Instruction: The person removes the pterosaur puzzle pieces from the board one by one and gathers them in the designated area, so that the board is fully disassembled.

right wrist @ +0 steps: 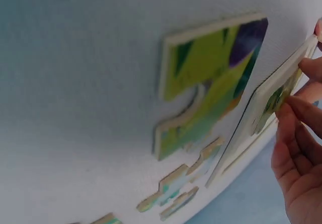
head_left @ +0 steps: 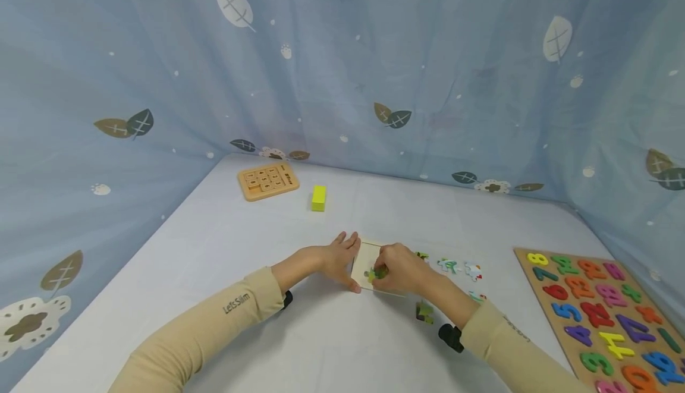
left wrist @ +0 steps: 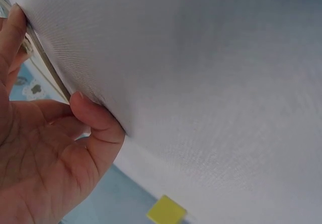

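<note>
A pale wooden puzzle tray point(head_left: 366, 256) with a thin raised border lies flat on the white table. Along its left edge my left hand point(head_left: 336, 260) rests with fingers spread, thumb near the front corner. In the left wrist view, fingertips touch the edge of the tray point(left wrist: 49, 65). Over the tray, my right hand point(head_left: 401, 269) pinches a green jigsaw piece point(head_left: 370, 275); the right wrist view has this piece point(right wrist: 273, 103) low against the tray's surface. A loose green and purple jigsaw piece point(head_left: 424, 312) lies just outside the tray, near the right wrist.
Several other jigsaw pieces point(head_left: 447, 265) are scattered right of the tray. A colourful number board point(head_left: 556, 316) lies at the far right. Toward the back stand a yellow block point(head_left: 319, 198) and a wooden number slide puzzle point(head_left: 267, 181). A blue patterned curtain point(head_left: 342, 72) encloses the table.
</note>
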Tool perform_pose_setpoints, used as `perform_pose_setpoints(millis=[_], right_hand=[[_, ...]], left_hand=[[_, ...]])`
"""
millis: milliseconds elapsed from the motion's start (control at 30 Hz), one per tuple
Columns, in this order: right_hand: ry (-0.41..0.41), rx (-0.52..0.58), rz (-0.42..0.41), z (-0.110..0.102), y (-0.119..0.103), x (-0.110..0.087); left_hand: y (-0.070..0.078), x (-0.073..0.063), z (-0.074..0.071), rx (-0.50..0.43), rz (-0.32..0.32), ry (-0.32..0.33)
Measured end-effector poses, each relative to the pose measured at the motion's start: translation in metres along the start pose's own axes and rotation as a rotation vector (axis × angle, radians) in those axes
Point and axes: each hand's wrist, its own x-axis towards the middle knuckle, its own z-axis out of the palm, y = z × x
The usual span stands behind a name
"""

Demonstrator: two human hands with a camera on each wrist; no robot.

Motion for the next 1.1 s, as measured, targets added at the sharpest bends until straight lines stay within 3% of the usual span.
perform_pose_setpoints(millis=[367,733,1100], right_hand=[[0.079,-0.113,-0.009,0.0,-0.003,-0.004],[0.08,-0.064,0.025,-0.006,-0.001,-0.014],[0.121,-0.018,-0.011,-0.009,0.005,-0.034]], left_hand=[[0.001,0.003,-0.001,0.005,-0.006,-0.002],[0.002,0.004,0.0,0.01,0.004,-0.003],[0.003,0.002,-0.001,0.016,-0.006,-0.008]])
